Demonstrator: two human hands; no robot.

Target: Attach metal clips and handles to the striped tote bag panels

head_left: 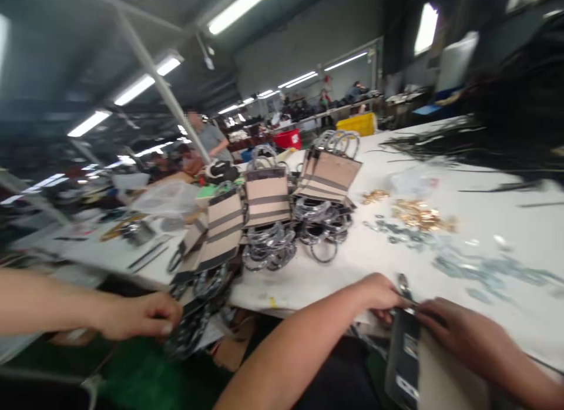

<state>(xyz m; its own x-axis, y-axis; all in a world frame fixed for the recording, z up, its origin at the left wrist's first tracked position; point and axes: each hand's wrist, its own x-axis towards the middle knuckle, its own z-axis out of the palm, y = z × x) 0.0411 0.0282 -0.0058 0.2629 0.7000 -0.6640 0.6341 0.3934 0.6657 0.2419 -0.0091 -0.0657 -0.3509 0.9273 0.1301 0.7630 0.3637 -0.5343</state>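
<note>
At the table's near right edge, my left hand (379, 295) is closed at the upper end of a beige-and-dark bag piece (445, 375). My right hand (453, 328) lies over the same piece, its fingers bent onto the upper edge. A shiny metal fitting (404, 285) sticks up between the two hands; its exact kind is blurred. The piece's dark band carries more metal parts (411, 345). My fingertips are partly hidden.
Striped handbags (267, 195) with plastic-wrapped handles stand piled on the white table (282, 292). Gold fittings (418, 215), silvery pieces (480, 266) and dark straps (440, 137) lie to the right. A co-worker's hand (145, 316) is beside the left pile. Farther back are a red bin (287, 139) and yellow crate (358, 124).
</note>
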